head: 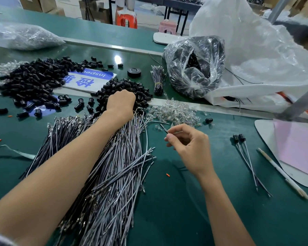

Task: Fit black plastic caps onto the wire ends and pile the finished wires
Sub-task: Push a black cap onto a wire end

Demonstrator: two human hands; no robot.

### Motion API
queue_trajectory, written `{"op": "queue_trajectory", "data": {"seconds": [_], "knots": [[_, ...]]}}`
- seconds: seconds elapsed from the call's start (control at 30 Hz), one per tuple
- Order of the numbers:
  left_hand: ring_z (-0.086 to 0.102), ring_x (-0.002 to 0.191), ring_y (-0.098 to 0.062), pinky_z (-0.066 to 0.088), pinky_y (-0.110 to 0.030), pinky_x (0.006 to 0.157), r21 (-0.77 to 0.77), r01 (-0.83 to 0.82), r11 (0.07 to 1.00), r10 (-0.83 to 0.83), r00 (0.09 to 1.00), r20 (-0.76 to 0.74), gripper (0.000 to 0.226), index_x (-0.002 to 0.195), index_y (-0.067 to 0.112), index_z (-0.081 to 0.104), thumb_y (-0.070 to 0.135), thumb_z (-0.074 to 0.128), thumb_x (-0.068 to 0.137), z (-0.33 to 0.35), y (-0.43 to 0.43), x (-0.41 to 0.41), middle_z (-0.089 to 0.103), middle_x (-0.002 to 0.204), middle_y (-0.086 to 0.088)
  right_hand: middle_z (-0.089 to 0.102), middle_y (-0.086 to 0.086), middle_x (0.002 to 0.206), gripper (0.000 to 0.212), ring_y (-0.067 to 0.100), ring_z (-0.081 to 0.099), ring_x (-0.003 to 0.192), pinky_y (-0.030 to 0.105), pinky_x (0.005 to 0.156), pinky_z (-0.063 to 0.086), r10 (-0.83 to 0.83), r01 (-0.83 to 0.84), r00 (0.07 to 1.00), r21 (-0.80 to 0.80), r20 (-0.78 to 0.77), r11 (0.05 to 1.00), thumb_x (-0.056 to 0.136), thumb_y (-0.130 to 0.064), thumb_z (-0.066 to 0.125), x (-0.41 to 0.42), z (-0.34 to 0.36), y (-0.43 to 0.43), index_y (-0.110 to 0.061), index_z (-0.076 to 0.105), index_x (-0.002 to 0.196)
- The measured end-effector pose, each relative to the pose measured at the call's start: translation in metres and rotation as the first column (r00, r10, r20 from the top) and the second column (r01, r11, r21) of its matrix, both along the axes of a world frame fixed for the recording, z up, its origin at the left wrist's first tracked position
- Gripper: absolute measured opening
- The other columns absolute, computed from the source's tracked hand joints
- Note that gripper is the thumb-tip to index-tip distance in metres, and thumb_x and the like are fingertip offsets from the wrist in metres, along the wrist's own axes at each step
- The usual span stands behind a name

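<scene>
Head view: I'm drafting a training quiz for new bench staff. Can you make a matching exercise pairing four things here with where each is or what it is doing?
Column one:
1. left hand
2. right hand
3. tape roll
4. two capped wires

Column two:
A. pinching a single wire
B. lying beside the white pen
C. on the nearer pile of black caps
D. just right of the blue-and-white sign

Pairs: 1-C, 2-A, 3-D, 4-B
</scene>
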State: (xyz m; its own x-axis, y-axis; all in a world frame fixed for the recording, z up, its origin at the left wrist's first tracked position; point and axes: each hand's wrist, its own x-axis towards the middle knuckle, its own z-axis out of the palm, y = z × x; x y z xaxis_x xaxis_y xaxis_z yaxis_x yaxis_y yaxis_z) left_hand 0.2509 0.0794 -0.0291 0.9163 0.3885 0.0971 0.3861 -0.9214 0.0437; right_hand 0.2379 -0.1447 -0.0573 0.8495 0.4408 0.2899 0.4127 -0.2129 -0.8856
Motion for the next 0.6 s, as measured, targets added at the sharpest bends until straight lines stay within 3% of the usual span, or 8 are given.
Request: {"op": "queue_trajectory", "data": {"seconds": [0.23, 0.33, 0.5, 0.6], "knots": [[0.060, 0.093, -0.036, 0.039, -0.038, 0.067, 0.072, 0.044, 0.996, -0.051, 0.994, 0.095, 0.029, 0.098, 0.008, 0.062, -0.012, 0.056, 0.079, -0.005, 0.012, -0.002, 0.063, 0.096, -0.013, 0.072, -0.005, 0.070, 0.015, 0.010, 0.069, 0.062, 0.018, 0.063, 0.053, -0.014, 0.014, 1.000, -0.006, 0.028, 1.000, 0.084, -0.002, 0.070, 0.000, 0.001, 0.000, -0.016, 0.070, 0.081], [0.059, 0.091, -0.035, 0.041, -0.038, 0.065, 0.089, 0.073, 0.993, -0.089, 0.977, 0.192, 0.029, 0.098, 0.008, 0.062, -0.012, 0.055, 0.078, -0.010, 0.015, -0.006, 0.063, 0.095, -0.011, 0.071, -0.007, 0.070, 0.015, 0.011, 0.066, 0.062, 0.022, 0.065, 0.055, -0.055, 0.054, 0.998, 0.013, 0.043, 0.998, 0.084, -0.003, 0.072, 0.001, 0.002, 0.000, -0.017, 0.071, 0.080], [0.058, 0.090, -0.034, 0.038, -0.039, 0.064, 0.088, -0.004, 0.996, -0.010, 0.987, 0.163, 0.026, 0.097, 0.008, 0.063, -0.010, 0.059, 0.079, -0.014, 0.018, -0.009, 0.045, 0.092, -0.007, 0.070, -0.010, 0.069, 0.014, 0.007, 0.064, 0.062, 0.018, 0.064, 0.051, -0.050, 0.050, 0.998, 0.004, 0.039, 0.999, 0.084, -0.003, 0.072, 0.000, 0.002, 0.000, -0.017, 0.072, 0.081], [0.060, 0.090, -0.036, 0.042, -0.039, 0.067, 0.047, 0.000, 0.999, -0.008, 0.986, 0.167, 0.029, 0.097, 0.004, 0.066, -0.016, 0.057, 0.078, -0.013, 0.019, -0.004, 0.056, 0.100, -0.011, 0.069, -0.011, 0.069, 0.014, 0.006, 0.063, 0.062, 0.017, 0.064, 0.051, -0.043, 0.043, 0.998, 0.001, 0.046, 0.999, 0.084, -0.003, 0.073, 0.000, 0.002, 0.000, -0.017, 0.072, 0.081]]}}
